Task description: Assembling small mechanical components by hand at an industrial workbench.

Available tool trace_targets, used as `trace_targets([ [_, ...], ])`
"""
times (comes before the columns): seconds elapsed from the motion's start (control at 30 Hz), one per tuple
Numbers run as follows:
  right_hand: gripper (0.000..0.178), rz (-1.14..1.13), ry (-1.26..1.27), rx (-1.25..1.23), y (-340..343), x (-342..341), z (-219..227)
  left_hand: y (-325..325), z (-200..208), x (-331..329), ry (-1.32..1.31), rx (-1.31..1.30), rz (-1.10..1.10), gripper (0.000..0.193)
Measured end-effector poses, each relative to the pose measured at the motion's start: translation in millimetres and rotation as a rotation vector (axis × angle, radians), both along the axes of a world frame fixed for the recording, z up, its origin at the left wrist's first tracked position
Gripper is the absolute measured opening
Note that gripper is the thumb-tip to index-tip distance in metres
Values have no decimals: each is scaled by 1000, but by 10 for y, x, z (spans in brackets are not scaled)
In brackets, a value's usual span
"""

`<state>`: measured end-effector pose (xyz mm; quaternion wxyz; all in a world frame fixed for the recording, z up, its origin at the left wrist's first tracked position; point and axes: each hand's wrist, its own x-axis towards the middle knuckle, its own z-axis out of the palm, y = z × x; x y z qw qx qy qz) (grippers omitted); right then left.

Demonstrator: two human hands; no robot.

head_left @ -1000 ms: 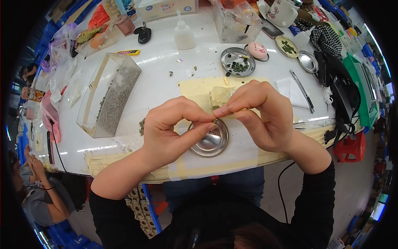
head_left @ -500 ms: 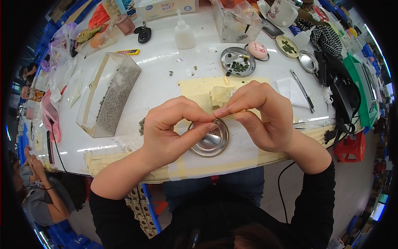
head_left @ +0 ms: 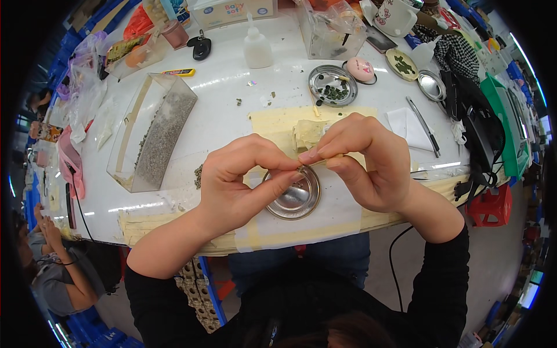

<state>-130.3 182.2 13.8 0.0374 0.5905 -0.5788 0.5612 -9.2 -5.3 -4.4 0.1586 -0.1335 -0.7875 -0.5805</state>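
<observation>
Both my hands meet above a small round metal dish [head_left: 295, 204] near the table's front edge. My left hand [head_left: 239, 182] pinches something tiny between thumb and forefinger; its kind is hidden by the fingertips. My right hand [head_left: 368, 165] is closed on a thin, light-coloured stick [head_left: 335, 157], its tip reaching to the left fingertips. Just behind the fingers sits a pale yellowish block [head_left: 306, 134] on yellow tape. Farther back, a metal dish [head_left: 333, 86] holds several dark green bits.
A clear bin of grey granules [head_left: 165, 130] stands to the left. A white squeeze bottle [head_left: 257, 46] is at the back. On the right lie tweezers [head_left: 423, 126] on white paper, a black bag [head_left: 481, 127] and a green tray [head_left: 503, 124]. Another person [head_left: 72, 278] sits at the far left.
</observation>
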Motion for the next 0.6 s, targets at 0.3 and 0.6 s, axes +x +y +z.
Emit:
trace_targets([
  [0.3, 9, 0, 16, -6, -6, -5, 0, 7, 9, 4, -1, 10, 3, 18],
  [0.6, 7, -305, 1, 55, 15, -204, 87, 16, 32, 4, 22, 1, 46, 17],
])
